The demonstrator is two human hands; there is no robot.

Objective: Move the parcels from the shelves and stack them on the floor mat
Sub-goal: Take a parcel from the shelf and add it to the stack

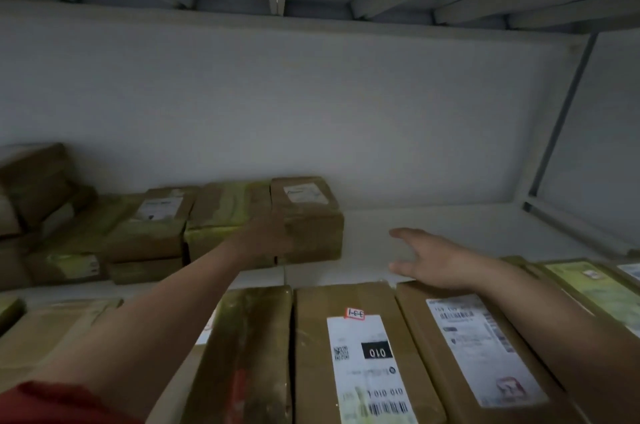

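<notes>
Two rows of parcels are seen on a white shelf (485, 223). In the back row, a brown parcel (311, 216) with a small white label is set at the right end. A yellow-taped parcel (225, 212) is pressed against its left side, and further cartons (145, 233) are piled to the left.

The left hand (270, 236) is stretched to the brown parcel and laid against its near left corner. The hand is blurred and merges with the cardboard, so it cannot be told whether the fingers are curled round the box or lie flat on it. The right hand (426, 261) is held open, fingers spread and nothing grasped, above the bare shelf to the right of the brown parcel and apart from it.

Beneath the forearms, the front row is laid flat. A parcel marked 010 (360, 354) is in the middle, with a labelled parcel (485, 347) touching its right side and a green-taped parcel (249, 354) at its left. A red sleeve (52, 403) is seen at the lower left corner.
</notes>
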